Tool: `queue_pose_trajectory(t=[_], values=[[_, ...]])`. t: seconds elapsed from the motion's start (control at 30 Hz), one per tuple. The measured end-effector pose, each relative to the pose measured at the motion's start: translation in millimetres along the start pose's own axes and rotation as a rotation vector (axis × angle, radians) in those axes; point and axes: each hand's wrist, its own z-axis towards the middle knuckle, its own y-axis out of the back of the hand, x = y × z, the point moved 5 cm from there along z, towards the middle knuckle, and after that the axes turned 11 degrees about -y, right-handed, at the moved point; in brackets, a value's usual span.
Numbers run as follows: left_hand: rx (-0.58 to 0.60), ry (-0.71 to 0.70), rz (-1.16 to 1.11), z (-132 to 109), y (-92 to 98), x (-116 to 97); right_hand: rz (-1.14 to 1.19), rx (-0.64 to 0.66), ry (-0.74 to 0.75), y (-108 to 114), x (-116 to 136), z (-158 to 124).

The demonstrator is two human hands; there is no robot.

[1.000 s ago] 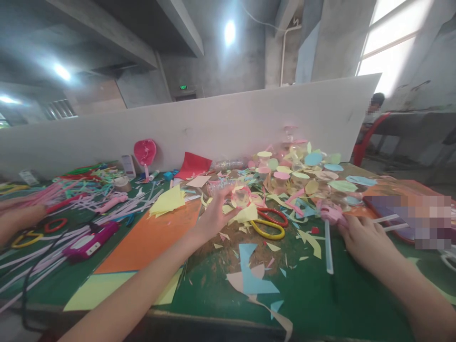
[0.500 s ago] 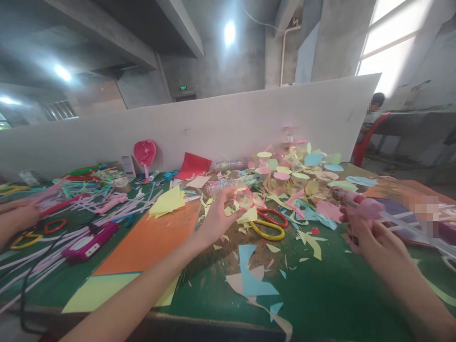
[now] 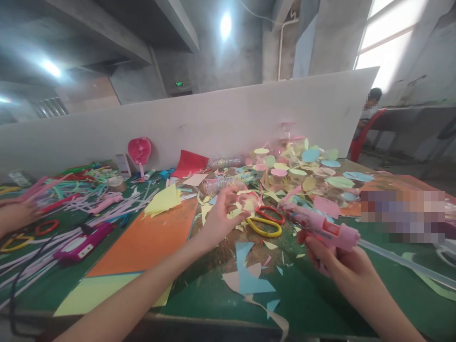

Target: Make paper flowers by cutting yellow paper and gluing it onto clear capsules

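Observation:
My left hand (image 3: 228,211) is curled around a clear plastic bottle piece (image 3: 248,202) with a red-edged round rim facing right. In my right hand (image 3: 338,261) is a pink glue gun (image 3: 318,225), its nozzle aimed left toward that piece but apart from it. A long translucent glue stick (image 3: 402,261) sticks out of the gun's back. Below the bottle piece lie scissors with yellow handles (image 3: 265,228) and red ones. Paper scraps (image 3: 249,273) in blue and pink are strewn in front of my hands. Behind my left hand lies a clear plastic bottle (image 3: 215,185).
Colored paper discs on plastic bottle parts (image 3: 295,164) crowd the back right. Orange sheets (image 3: 142,242) and yellow paper (image 3: 164,200) lie left. Further left are a magenta device (image 3: 83,243), pale strips, and another person's hand (image 3: 17,216). A white partition (image 3: 213,118) stands behind.
My right hand has brought the glue gun left, closer to the bottle piece, and the gun now points left. My left hand keeps its hold, with the red rim slightly turned.

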Motion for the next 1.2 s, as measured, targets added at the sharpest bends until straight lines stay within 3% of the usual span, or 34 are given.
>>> queue_pose_trajectory(t=[0.6, 1.2], values=[[-0.002, -0.031, 0.066, -2.2, -2.3, -7.1, -0.220, 0.033, 0.076, -5.1, 0.3, 0.8], [0.006, -0.017, -0.037, -1.5, -4.8, -5.6, -0.250, 0.024, 0.046, -5.4, 0.6, 0.0]])
